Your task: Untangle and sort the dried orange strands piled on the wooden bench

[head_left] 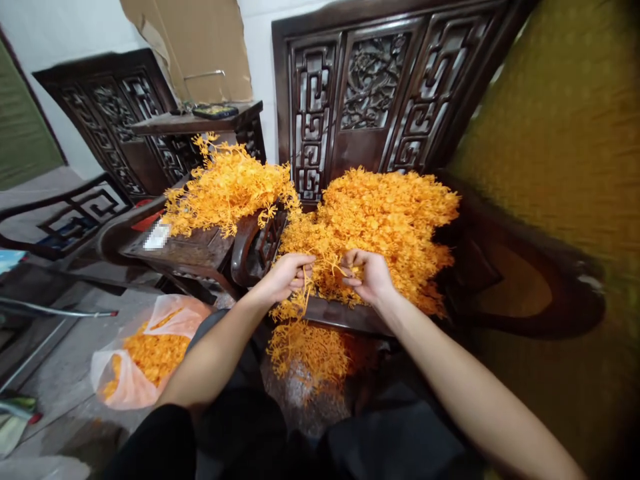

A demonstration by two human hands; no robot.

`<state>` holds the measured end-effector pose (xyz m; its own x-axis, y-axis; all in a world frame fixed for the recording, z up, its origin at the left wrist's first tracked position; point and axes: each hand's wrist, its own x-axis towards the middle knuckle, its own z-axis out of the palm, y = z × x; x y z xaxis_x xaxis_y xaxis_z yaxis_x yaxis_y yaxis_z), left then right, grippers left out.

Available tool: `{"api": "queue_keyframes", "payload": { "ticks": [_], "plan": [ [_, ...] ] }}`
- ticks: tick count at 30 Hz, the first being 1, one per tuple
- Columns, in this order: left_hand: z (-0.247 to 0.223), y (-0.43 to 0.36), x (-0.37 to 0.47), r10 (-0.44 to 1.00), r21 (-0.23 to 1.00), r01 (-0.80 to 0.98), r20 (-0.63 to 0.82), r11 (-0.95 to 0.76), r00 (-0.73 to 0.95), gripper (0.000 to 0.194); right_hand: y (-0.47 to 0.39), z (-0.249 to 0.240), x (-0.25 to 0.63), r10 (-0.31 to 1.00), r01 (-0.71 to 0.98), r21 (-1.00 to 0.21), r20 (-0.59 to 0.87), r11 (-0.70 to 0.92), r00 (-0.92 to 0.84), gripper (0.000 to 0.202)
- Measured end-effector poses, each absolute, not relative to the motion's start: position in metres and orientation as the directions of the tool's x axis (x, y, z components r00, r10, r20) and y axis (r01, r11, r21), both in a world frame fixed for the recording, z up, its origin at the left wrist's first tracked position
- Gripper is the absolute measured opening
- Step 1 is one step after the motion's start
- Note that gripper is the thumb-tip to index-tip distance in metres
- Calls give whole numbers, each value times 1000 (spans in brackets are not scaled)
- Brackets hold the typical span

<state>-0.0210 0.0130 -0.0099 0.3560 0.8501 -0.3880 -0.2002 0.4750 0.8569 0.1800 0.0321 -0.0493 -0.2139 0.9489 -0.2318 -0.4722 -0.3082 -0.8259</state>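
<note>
Between my hands is a thin orange branched plastic sprig. My left hand (289,277) is closed, with thumb and fingers pinching the sprig's stem (306,290), part of which hangs below the fingers. My right hand (371,277) is curled just to the right, its fingertips closed on orange branch ends of what looks like the same sprig; the exact grip is partly hidden. Right behind both hands rises a big heap of orange plastic sprigs (387,217) on a dark wooden chair seat. More sprigs (307,350) hang or lie below the seat's front edge (345,313).
Another orange pile (230,190) lies on a wooden side table (200,250) at left. On the floor stands a translucent plastic bag (133,387) holding small orange pieces. Carved chair backs (365,133) and a cardboard sheet (200,47) are behind. A curved armrest (565,320) is at right.
</note>
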Motion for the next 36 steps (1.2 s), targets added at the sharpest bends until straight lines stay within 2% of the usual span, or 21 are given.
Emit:
{"api": "queue_keyframes", "payload": {
  "ticks": [5, 10, 13, 15, 19, 22, 24, 29, 32, 34, 36],
  "plan": [
    [-15, 8, -21, 856, 873, -189, -361, 450, 369, 35, 26, -45, 181, 942, -471, -821, -231, -323, -243, 17],
    [-16, 7, -23, 878, 891, -165, -357, 422, 319, 39, 14, -39, 173, 915, -353, -863, -253, -360, -314, 57],
    [-13, 7, -23, 895, 897, -170, -357, 409, 270, 38, 9, -42, 166, 921, -227, -931, -203, -287, -334, 56],
    [-8, 4, -23, 900, 896, -179, -357, 406, 251, 36, 10, -45, 167, 962, -228, -955, -138, -192, -234, 52],
    [5, -4, -29, 915, 891, -250, -321, 379, 246, 34, 27, -43, 191, 989, -426, -905, -44, 19, 138, 54],
    [12, -7, -33, 919, 887, -276, -307, 370, 248, 36, 38, -36, 210, 974, -448, -891, -35, 71, 224, 55],
    [13, -6, -32, 908, 892, -233, -325, 387, 265, 37, 38, -31, 212, 987, -410, -911, -30, 37, 155, 52],
    [-2, 2, -20, 897, 914, -112, -350, 390, 268, 36, 12, -28, 186, 980, -340, -930, -78, -138, -184, 46],
    [-13, 1, -15, 921, 947, -14, -307, 320, 242, 36, 3, -30, 173, 964, -167, -977, -89, -134, -251, 47],
    [-12, -3, -16, 930, 960, 8, -273, 280, 247, 36, 13, -29, 176, 991, -76, -997, -13, -23, -136, 43],
    [-4, -5, -20, 932, 955, -80, -258, 286, 254, 35, 35, -27, 188, 991, -121, -988, 78, 92, 113, 39]
  ]
}}
